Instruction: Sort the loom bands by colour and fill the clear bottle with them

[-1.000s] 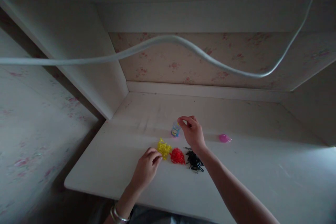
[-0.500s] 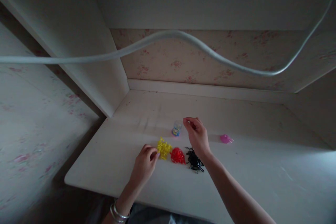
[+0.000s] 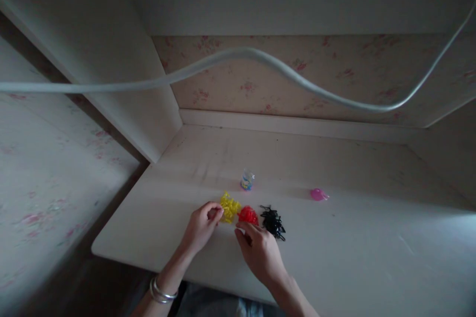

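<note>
My left hand (image 3: 201, 228), with a silver bangle on the wrist, has thumb and forefinger pinched at the left edge of a pile of small yellow bands (image 3: 230, 207). Whatever lies in that pinch is too small to make out. Just in front of a red pile of similar pieces (image 3: 248, 215), my right hand (image 3: 262, 252) is curled, its thumb and fingertip close together; what they hold, if anything, does not show. Right of the red pile lies a tangled black pile (image 3: 273, 222). Behind the piles stands a small clear jar (image 3: 247, 180) with coloured bits low inside.
A pink, glossy small object (image 3: 318, 194) lies to the right on the white desk (image 3: 357, 257). A white cable (image 3: 253, 53) crosses the view above. The desk's left edge, a side panel (image 3: 122, 74) and the floral back wall (image 3: 245, 84) frame the space.
My right hand has moved from beside the jar down and towards me, to the front of the red pile. My left hand has stayed by the yellow pile, still pinched.
</note>
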The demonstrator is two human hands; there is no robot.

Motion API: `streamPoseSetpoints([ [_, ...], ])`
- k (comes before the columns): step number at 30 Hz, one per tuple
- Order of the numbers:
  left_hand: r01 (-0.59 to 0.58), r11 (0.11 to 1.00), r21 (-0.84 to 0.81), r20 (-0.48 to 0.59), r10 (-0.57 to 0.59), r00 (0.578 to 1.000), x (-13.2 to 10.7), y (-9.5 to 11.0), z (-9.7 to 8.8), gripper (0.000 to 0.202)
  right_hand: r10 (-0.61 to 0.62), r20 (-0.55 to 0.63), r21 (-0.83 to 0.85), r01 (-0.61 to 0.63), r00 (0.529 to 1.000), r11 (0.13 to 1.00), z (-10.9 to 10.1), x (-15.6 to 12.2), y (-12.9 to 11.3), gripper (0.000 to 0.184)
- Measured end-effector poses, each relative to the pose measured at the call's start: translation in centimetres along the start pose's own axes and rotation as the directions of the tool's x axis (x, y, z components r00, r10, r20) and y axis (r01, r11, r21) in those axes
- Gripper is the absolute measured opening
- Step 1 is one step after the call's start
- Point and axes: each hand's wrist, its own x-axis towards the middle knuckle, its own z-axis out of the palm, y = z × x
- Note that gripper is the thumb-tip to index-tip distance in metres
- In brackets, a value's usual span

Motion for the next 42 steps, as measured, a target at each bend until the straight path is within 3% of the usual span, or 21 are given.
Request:
streamPoseSetpoints([
  [6,0.005,1.0,-0.003,0.007,-0.005,1.0,-0.7,0.6,-0.2,0.031,-0.022,0.032,-0.229,0.029,0.999,0.973,-0.2,0.8,-0.7,0.02],
  [9,-0.05,0.998,0.035,-0.051,0.052,0.997,-0.9,1.5,-0.6,0.03,-0.05,0.049,-0.293,0.063,0.998,0.954,0.1,1.5,-1.1,0.021],
  [15,-0.287,0.949,0.13,-0.158,0.305,0.939,0.1,6.2,-1.9,0.023,-0.091,0.102,-0.408,0.126,0.991,0.904,1.1,3.2,-2.1,0.024],
  [21,-0.366,0.913,0.181,-0.135,0.392,0.91,2.1,10.4,-1.8,0.024,-0.099,0.127,-0.469,0.148,0.987,0.871,1.6,3.3,-2.2,0.02],
  [26,-0.436,0.859,0.27,-0.144,0.483,0.864,3.7,11.3,-1.3,0.02,-0.095,0.127,-0.449,0.143,0.987,0.882,1.6,2.7,-2.1,0.018],
  [32,-0.523,0.722,0.454,-0.072,0.615,0.786,5.0,12.2,-1.3,0.018,-0.104,0.081,-0.466,0.13,0.991,0.875,1.2,2.4,-2.2,0.016],
  [37,-0.517,0.613,0.597,0.018,0.634,0.773,5.4,12.6,-1.0,0.02,-0.102,0.094,-0.481,0.135,0.99,0.866,1.0,2.2,-2.1,0.017],
  [42,-0.531,0.594,0.604,0.073,0.623,0.779,5.7,12.4,-0.6,0.021,-0.099,0.086,-0.471,0.128,0.991,0.873,0.7,2.3,-2.2,0.018],
])
